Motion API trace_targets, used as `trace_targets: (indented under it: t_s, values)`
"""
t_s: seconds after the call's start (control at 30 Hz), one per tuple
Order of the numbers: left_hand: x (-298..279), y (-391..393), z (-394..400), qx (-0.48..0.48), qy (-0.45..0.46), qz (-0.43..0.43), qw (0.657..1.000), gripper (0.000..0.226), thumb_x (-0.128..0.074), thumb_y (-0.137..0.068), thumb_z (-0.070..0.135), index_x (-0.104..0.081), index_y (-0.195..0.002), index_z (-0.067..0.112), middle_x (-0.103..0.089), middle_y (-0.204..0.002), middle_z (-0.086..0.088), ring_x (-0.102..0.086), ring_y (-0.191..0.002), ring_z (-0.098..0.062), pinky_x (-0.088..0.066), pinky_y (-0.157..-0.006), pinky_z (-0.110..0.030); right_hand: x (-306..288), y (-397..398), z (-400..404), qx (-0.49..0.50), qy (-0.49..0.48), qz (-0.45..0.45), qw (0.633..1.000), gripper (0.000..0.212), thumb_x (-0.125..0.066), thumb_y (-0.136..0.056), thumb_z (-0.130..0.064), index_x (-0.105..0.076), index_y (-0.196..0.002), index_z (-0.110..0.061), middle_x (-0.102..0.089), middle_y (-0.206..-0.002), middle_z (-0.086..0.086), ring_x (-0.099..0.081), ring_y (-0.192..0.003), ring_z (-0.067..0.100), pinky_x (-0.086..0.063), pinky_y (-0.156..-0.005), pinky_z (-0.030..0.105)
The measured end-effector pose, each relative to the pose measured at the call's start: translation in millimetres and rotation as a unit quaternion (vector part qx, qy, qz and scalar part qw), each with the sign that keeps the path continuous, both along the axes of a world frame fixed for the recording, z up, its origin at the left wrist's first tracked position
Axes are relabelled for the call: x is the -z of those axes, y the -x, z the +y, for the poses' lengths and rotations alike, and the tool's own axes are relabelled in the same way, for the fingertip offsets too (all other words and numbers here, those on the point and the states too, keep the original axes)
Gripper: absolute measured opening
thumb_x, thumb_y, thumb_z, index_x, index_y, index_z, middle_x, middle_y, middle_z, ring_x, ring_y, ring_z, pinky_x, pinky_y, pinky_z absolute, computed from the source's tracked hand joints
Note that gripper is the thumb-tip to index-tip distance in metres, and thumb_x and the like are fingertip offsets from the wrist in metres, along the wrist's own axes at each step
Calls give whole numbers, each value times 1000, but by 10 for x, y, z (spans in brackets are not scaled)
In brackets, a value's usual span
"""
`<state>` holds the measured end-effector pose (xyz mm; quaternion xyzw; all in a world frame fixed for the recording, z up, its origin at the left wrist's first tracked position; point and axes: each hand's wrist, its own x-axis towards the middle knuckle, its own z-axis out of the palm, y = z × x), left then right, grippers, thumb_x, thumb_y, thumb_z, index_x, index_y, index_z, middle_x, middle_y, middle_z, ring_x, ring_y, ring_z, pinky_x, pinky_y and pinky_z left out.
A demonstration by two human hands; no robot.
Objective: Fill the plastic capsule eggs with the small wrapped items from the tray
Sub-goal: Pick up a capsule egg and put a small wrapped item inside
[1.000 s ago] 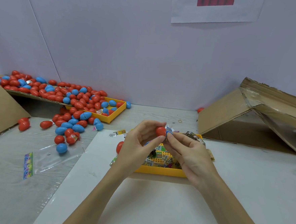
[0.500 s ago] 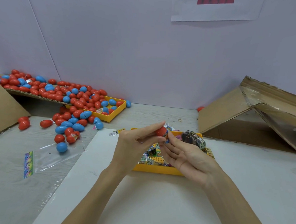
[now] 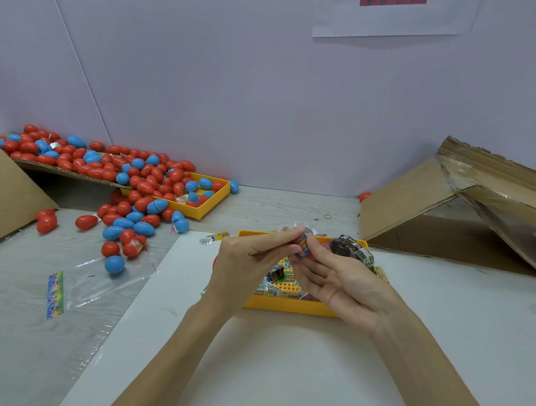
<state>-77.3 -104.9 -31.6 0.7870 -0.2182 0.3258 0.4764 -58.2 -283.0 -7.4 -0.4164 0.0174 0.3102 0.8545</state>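
Note:
My left hand (image 3: pixel 246 264) pinches a small red capsule egg (image 3: pixel 302 244) between thumb and fingertips, just above the far edge of the yellow tray (image 3: pixel 284 307). A printed wrapped item sticks out of the egg. My right hand (image 3: pixel 337 280) lies palm up beside it with fingers straight, and its thumb tip presses against the wrapped item. More small wrapped items (image 3: pixel 281 286) lie in the tray under both hands. A dark bundle of wrappers (image 3: pixel 350 248) sits at the tray's far right corner.
A heap of red and blue eggs (image 3: pixel 135 177) spills from a cardboard ramp and a second yellow tray (image 3: pixel 210 210) at the left. An open cardboard box (image 3: pixel 449 215) lies at the right. A clear plastic bag (image 3: pixel 96 279) lies left of the white sheet (image 3: pixel 280 378).
My right hand has opened from a pinch at the egg and turned palm up. Both hands have dropped slightly toward the tray, and the wrapped item now shows at the egg.

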Motion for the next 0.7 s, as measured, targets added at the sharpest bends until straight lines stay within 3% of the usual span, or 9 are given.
trace_targets:
  t_s: [0.1,0.2,0.27,0.37,0.53,0.7]
  values:
    - [-8,4,-10,16,19,30,999,41,-74,-87,18,-69,-127,11,-72,-121,8,-70,-110,-4,-54,-92,-17,29,-8,-7,18,20,-26,999,33,-78,-80,-20,-74,-105,3,-76,-101,20,-77,-91,23,-62,-72,27]
    - [-35,1,-3,43,-32,65,996,49,-76,-87,19,-65,-135,15,-69,-130,7,-64,-121,-6,-53,-100,-24,62,5,-11,24,61,-80,995,31,-75,-86,-23,-76,-105,2,-76,-98,14,-75,-87,18,-60,-74,24]
    - [-37,-8,6,45,-41,60,996,42,-76,-87,18,-70,-128,16,-72,-123,8,-66,-117,-11,-55,-98,-29,62,16,-2,17,63,-94,993,27,-72,-90,-24,-79,-101,-1,-76,-101,15,-75,-91,19,-60,-78,26]
    - [-51,-4,35,35,17,75,996,34,-79,-86,22,-74,-119,18,-73,-113,7,-69,-110,-20,-57,-93,-32,36,10,8,-17,2,-34,999,27,-65,-98,-25,-80,-91,-4,-74,-110,23,-74,-104,31,-62,-83,36]
    - [-74,5,19,34,63,69,995,32,-83,-83,21,-73,-113,18,-74,-109,3,-70,-106,-26,-57,-90,-29,3,39,2,-88,-102,33,990,19,-69,-95,-16,-76,-102,-1,-67,-126,28,-69,-114,37,-60,-91,45]
    - [-68,22,6,24,63,48,997,35,-81,-83,26,-72,-115,16,-73,-110,5,-68,-108,-27,-57,-90,-28,19,53,31,-86,-154,59,982,40,-77,-87,-10,-67,-123,4,-64,-126,27,-69,-110,39,-58,-93,49]
